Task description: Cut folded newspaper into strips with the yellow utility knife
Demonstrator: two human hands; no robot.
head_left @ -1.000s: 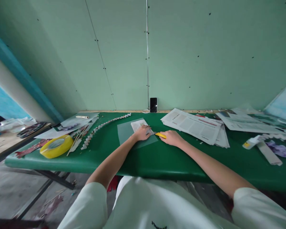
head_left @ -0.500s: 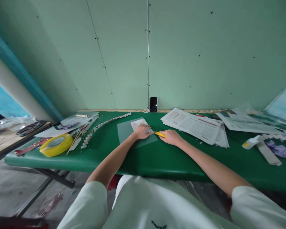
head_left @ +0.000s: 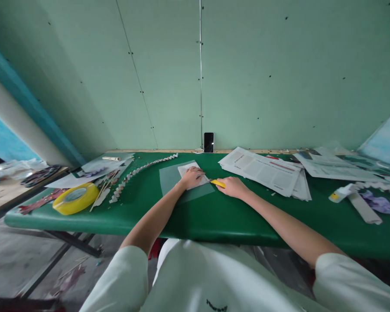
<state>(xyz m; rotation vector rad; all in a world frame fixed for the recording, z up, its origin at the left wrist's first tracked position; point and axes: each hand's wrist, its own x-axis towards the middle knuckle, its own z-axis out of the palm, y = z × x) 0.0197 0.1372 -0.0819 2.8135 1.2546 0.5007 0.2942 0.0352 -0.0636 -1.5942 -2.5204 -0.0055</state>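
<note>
My left hand lies flat with spread fingers on a small printed paper piece, pressing it onto a translucent cutting sheet on the green table. My right hand is closed around a yellow utility knife. The knife's tip points left and meets the paper's right edge, close beside my left fingertips.
A yellow tape roll, sticks and a folded zigzag paper strip lie to the left. Stacked newspapers and a glue tube lie to the right. A dark phone leans on the green wall behind.
Both hands stay almost in place; my left hand has shifted slightly left and back on the paper, and the knife with it.
</note>
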